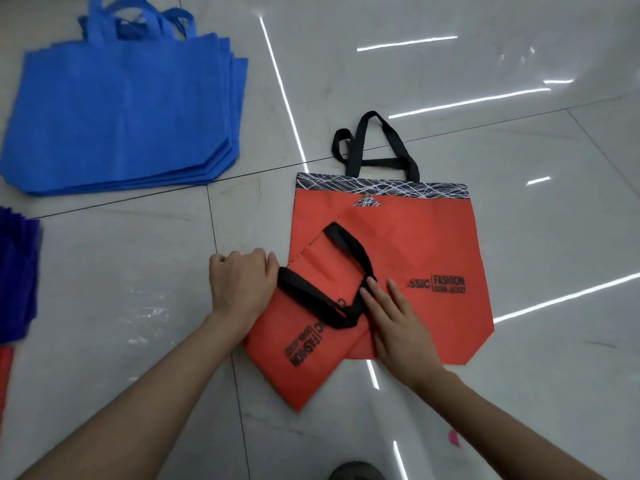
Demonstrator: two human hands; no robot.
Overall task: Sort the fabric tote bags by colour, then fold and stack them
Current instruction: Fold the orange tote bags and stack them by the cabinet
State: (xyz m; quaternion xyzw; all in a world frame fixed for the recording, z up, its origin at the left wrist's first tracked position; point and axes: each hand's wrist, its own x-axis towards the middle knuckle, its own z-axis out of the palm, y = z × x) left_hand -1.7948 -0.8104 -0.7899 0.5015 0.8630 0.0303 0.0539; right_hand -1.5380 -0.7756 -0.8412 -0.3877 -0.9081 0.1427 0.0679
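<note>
On the tiled floor, centre, a folded orange bag lies askew across a flat orange bag of the same print. Left hand curls round the folded bag's upper corner, apparently to steady it; its fingertips are hidden. Right hand, fingers straight, presses the black handle down, likely to flatten it. Blue bag stack sits well apart, upper left. Dark blue pile and red item are cut off at the left edge.

We hold one folded orange fabric tote bag: left hand grips its edge, right hand presses it flat. Beneath, unfolded orange tote bag; well apart, stacked blue fabric tote bags.
</note>
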